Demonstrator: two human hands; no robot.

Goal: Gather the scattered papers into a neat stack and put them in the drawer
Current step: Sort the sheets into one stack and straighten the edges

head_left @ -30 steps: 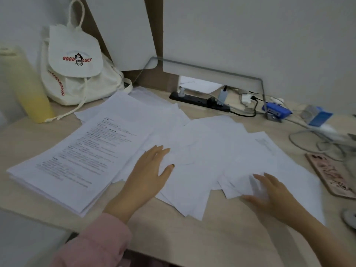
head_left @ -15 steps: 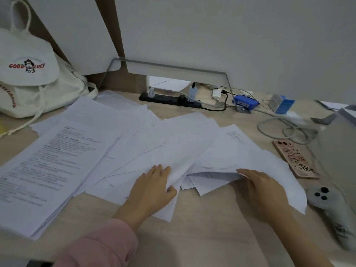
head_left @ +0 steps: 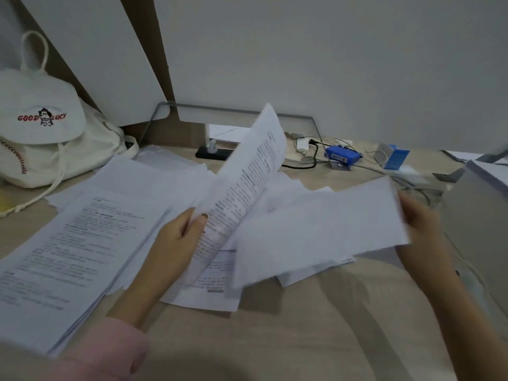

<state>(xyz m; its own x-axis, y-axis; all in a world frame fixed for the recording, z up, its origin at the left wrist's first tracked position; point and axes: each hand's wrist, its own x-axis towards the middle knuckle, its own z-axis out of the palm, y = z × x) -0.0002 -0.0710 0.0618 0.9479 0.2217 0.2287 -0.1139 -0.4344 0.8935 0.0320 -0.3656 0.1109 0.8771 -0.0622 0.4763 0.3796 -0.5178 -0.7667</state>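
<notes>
White printed papers lie spread over the wooden desk. My left hand (head_left: 176, 237) grips a bundle of printed sheets (head_left: 247, 171), lifted and tilted up off the desk, thumb on top. My right hand (head_left: 420, 232) holds the right edge of a blank-faced batch of sheets (head_left: 319, 232), raised just above the desk. Under them a few loose sheets (head_left: 209, 287) stay flat on the desk. A thick pile of printed pages (head_left: 63, 259) sits at the left. No drawer is visible.
A white drawstring bag (head_left: 46, 133) stands at the back left. Along the back wall are a black power strip (head_left: 213, 153), cables, a blue stapler (head_left: 342, 156) and a small blue box (head_left: 393, 155). A grey box-like object (head_left: 478, 215) stands at the right edge.
Both hands went from pressing flat on the spread papers to lifting batches of sheets off the desk. The left batch now tilts upward. The camera view shifted right and closer.
</notes>
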